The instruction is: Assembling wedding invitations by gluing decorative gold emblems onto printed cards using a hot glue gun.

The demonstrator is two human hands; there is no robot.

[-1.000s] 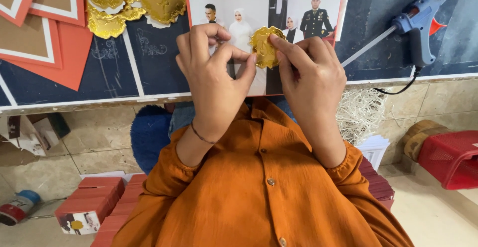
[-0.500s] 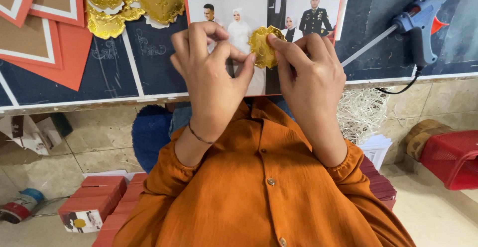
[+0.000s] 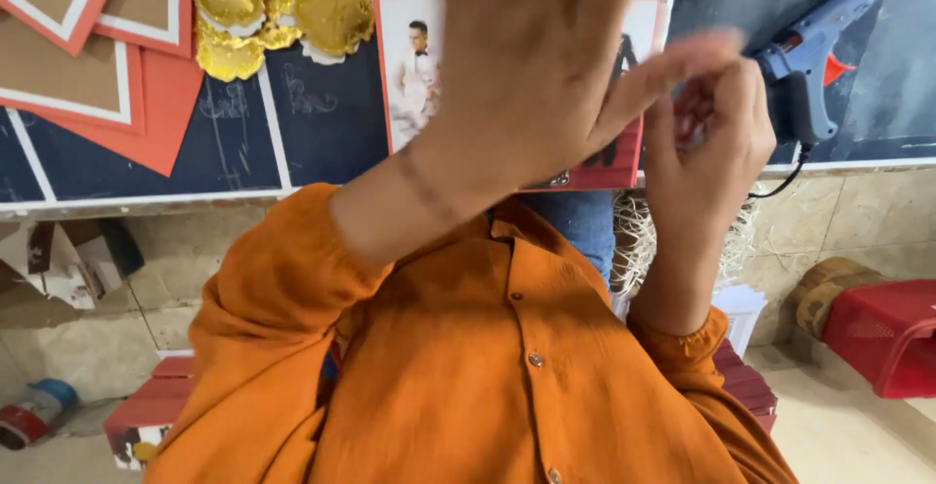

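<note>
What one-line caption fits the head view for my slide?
Left hand raised open over a red-edged photo card; right hand pinched beside a blue glue gun.

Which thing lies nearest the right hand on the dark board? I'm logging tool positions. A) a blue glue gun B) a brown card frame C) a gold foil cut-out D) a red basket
A: the blue glue gun lies on the dark board just beside the right hand.

Blue glue gun [image 3: 809,65] lies beside gold foil pieces [image 3: 283,6].
</note>
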